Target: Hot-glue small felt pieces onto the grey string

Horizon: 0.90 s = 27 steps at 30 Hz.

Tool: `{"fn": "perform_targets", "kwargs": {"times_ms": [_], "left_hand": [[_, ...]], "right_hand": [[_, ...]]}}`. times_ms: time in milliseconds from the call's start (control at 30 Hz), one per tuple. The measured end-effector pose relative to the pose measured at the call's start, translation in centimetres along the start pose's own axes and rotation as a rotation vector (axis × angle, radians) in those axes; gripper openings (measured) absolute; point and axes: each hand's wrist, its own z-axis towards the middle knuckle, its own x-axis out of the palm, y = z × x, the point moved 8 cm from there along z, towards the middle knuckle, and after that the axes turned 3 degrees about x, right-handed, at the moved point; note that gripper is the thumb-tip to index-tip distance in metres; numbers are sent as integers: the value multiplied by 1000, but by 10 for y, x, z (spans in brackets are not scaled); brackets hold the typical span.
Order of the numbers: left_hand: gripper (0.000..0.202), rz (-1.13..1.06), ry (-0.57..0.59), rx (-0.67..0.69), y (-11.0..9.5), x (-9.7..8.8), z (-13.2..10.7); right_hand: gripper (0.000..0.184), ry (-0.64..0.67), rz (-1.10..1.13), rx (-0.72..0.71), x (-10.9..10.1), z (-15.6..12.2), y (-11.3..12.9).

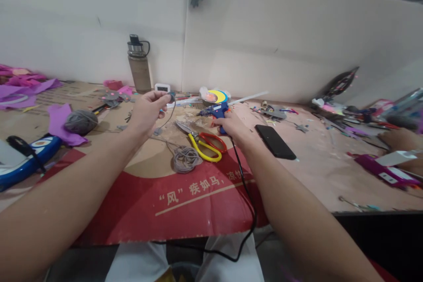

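Note:
My left hand (147,112) is raised above the table, fingers pinched on a small dark piece (172,96) from which a thin grey strand hangs down toward a coil of grey yarn (186,159). My right hand (231,124) is closed round the handle of a blue glue gun (216,110), whose nozzle points left and whose black cord (243,185) runs back over the table's front edge. Scissors with red and yellow handles (205,143) lie between my hands.
A black phone (275,142) lies right of my right hand. A grey yarn ball (81,121) rests on purple felt at left, and a bottle (139,65) stands by the back wall. Craft scraps and another person's hand (401,139) are at right.

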Motion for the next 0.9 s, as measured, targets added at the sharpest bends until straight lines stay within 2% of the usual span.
{"fn": "perform_targets", "kwargs": {"times_ms": [67,100,200,233,267,333,433,533,600,700,900], "left_hand": [[8,18,27,15,-4,6,-4],[8,26,32,21,-6,9,-7],[9,52,32,36,-10,14,-14],[9,61,35,43,-11,16,-16],[9,69,43,51,-11,18,-18],[9,84,65,66,-12,23,-20],[9,109,92,86,-10,26,-22],[9,131,122,111,-8,29,-23],[9,128,145,117,-7,30,-23],[9,105,162,92,-5,32,-23],[9,41,182,17,-1,38,-26]], "right_hand": [[20,-51,-122,14,-9,-1,-5],[23,-118,-168,0,-15,-3,-2],[26,-349,-232,-114,-28,-19,27],[22,-358,-196,-171,-24,-25,40],[18,-305,-106,-203,-14,-28,49],[16,-78,196,-212,18,-33,63],[27,214,653,-120,61,-42,74],[25,363,845,-27,78,-49,76],[21,357,855,11,75,-49,74],[23,262,774,25,63,-45,68],[21,79,550,-94,46,-36,63]]}}
